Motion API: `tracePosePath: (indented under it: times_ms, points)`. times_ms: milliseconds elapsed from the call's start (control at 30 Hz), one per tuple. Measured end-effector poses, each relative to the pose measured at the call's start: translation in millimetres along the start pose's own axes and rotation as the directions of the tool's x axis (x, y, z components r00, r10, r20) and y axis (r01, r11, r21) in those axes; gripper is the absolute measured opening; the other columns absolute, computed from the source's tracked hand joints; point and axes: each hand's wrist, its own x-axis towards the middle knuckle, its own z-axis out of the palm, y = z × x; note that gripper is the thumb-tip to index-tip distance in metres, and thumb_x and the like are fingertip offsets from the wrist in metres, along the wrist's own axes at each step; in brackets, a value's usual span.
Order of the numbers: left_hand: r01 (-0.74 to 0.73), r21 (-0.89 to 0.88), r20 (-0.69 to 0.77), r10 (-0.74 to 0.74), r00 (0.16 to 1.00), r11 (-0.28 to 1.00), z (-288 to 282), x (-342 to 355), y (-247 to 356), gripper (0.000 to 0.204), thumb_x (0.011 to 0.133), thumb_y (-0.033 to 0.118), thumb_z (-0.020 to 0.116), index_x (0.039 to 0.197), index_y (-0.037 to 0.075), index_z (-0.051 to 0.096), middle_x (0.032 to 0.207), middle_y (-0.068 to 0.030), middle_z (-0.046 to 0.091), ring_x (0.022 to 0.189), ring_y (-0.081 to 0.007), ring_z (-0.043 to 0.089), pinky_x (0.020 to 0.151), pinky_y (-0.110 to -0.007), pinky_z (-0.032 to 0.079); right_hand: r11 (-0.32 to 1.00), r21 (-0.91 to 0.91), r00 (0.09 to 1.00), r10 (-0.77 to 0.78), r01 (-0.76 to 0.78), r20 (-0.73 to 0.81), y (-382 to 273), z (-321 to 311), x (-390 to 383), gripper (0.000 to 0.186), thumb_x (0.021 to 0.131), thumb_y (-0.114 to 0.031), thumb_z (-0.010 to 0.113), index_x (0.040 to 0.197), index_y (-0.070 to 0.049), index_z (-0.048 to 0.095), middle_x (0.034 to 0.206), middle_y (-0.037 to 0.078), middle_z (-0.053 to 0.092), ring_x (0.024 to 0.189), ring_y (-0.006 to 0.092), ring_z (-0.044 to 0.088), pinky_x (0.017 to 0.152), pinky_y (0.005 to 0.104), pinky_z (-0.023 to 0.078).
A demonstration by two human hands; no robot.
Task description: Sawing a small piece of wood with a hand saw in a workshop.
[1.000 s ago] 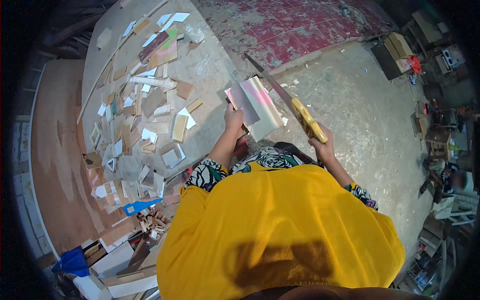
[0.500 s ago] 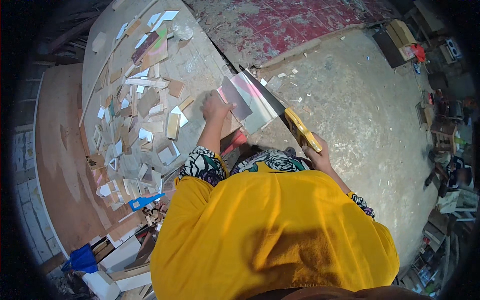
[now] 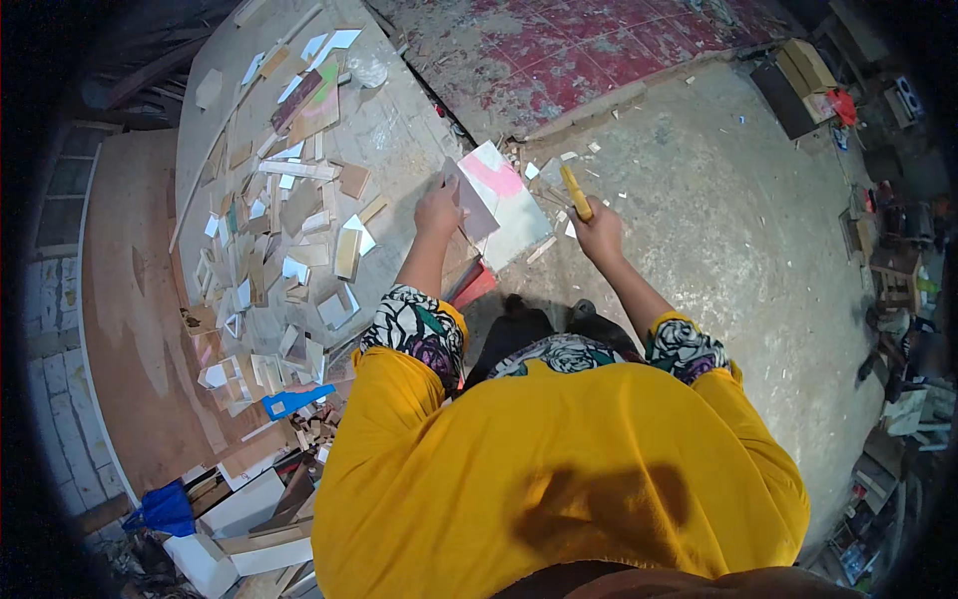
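Observation:
My right hand (image 3: 600,233) is closed round the yellow handle (image 3: 575,192) of a handsaw, off the table's right side. The saw's blade can hardly be made out now. My left hand (image 3: 439,209) grips the left edge of a mauve-brown rectangular board (image 3: 473,205) at the table's edge. Beside and partly under this board lies a white board with a pink patch (image 3: 508,192), reaching out past the tabletop (image 3: 399,130). A red piece (image 3: 472,285) shows below the boards, near my legs.
Many wood and white offcuts (image 3: 297,270) are strewn over the table's left part. A blue tool-shaped piece (image 3: 297,401) lies at its near edge. A large brown panel (image 3: 140,299) stands at the left. Boxes (image 3: 795,85) sit on the concrete floor at the far right.
My right hand has moved up and left with the saw, whose long blade no longer shows along the white board's edge. My left fingers have shifted to the mauve board's left edge.

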Motion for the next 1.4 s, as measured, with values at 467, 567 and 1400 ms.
tracePosePath:
  times_ms: [467, 567, 1400]
  points:
    - [-0.14, 0.149, 0.193, 0.11, 0.975, 0.979, -18.5, -4.7, 3.5, 0.114, 0.053, 0.05, 0.078, 0.143, 0.013, 0.018, 0.149, -0.0112, 0.013, 0.135, -0.0277, 0.021, 0.102, -0.039, 0.034, 0.865, 0.309, 0.911, 0.325, -0.395, 0.255, 15.1, 59.3, 16.8, 0.02, 0.065, -0.018, 0.073, 0.073, -0.004, 0.061, 0.06, 0.002, 0.06, 0.051, 0.0107, 0.055, 0.048, 0.0263, 0.043]
    - [-0.142, 0.125, 0.182, 0.118, 0.976, 0.982, -16.3, -5.7, -1.5, 0.114, 0.053, 0.051, 0.078, 0.143, 0.014, 0.018, 0.149, -0.0096, 0.014, 0.135, -0.0259, 0.02, 0.102, -0.039, 0.034, 0.873, 0.312, 0.918, 0.302, -0.374, 0.257, 2.5, 52.4, 17.4, 0.021, 0.063, -0.017, 0.073, 0.071, -0.002, 0.06, 0.061, 0.006, 0.062, 0.056, 0.0142, 0.059, 0.054, 0.0284, 0.047]
    - [0.315, -0.457, -0.171, -0.43, 0.886, 0.832, 22.6, -60.3, 26.9, 0.04, 0.063, 0.029, 0.076, 0.101, 0.022, 0.068, 0.144, -0.0086, 0.027, 0.135, -0.028, 0.016, 0.106, -0.047, 0.021, 0.75, 0.4, 0.85, 0.465, -0.527, 0.249, 15.6, 71.8, -8.4, 0.025, 0.062, -0.014, 0.072, 0.08, -0.001, 0.061, 0.069, 0.005, 0.062, 0.059, 0.0142, 0.058, 0.056, 0.0289, 0.046]
